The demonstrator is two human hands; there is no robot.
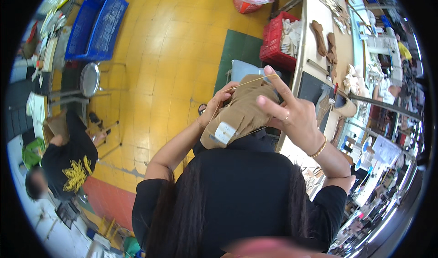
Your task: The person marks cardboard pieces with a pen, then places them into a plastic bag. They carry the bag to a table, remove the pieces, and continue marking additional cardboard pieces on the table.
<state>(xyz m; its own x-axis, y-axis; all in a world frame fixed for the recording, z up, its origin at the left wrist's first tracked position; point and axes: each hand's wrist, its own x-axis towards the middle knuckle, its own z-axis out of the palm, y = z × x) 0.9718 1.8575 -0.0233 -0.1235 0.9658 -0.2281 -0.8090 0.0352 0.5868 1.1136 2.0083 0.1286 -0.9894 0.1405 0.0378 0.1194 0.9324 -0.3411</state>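
A thick bundle of brown fabric pieces (248,105) is held in front of my body, tilted, with a white paper label (225,131) on its near end. Wrapped around the bundle's left side, my left hand (219,104) grips it. My right hand (294,114) is at the right side, its index finger and thumb stretched apart. A thin yellow band (252,81) hooks over the right index finger and runs across the bundle's far end toward my left fingers. The remaining right fingers are partly hidden beside the fabric.
To the right stands a long worktable (305,43) with brown pieces (319,38) and sewing machines beyond. A red crate (276,41) of white pieces is beside it. At left are a blue crate (96,23), a round stool (90,79) and a seated person (68,166).
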